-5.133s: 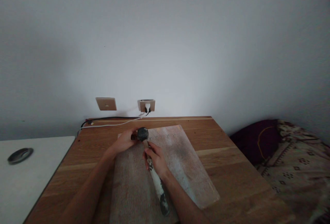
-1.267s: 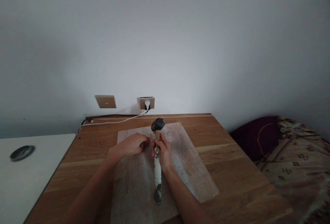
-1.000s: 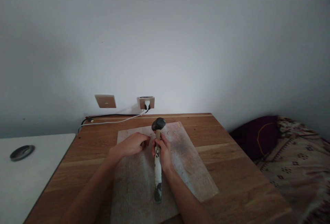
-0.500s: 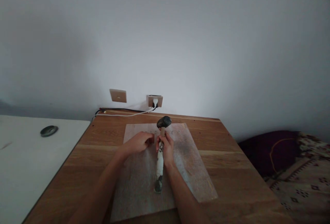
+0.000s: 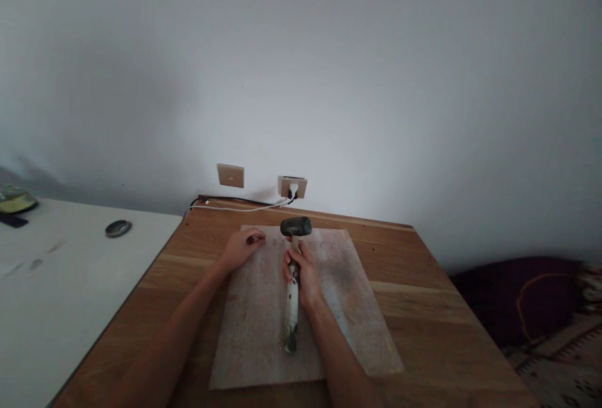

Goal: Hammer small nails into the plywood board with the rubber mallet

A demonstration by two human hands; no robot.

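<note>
My right hand [image 5: 303, 270] grips a hammer [image 5: 291, 314] by the upper part of its worn white handle. The dark hammer head [image 5: 296, 227] points away from me, above the far part of a flat pale board [image 5: 263, 333]. My left hand [image 5: 242, 250] rests at the board's far left corner, fingers curled and fingertips pinched together. Anything between those fingertips is too small to make out. A row of tiny specks, perhaps nails, runs along the board near the hammer head.
Beneath the board is a wooden table [image 5: 423, 339] against a wall. Cables [image 5: 235, 209] run along its back edge to a socket [image 5: 294, 188]. On the white surface [image 5: 61, 308] at left sits a small dark dish [image 5: 118, 228]. Purple fabric [image 5: 508, 295] lies at right.
My left hand has moved left, away from the hammer, to the board's far left corner. The hammer head has turned slightly in my right hand. The view has swung a little left.
</note>
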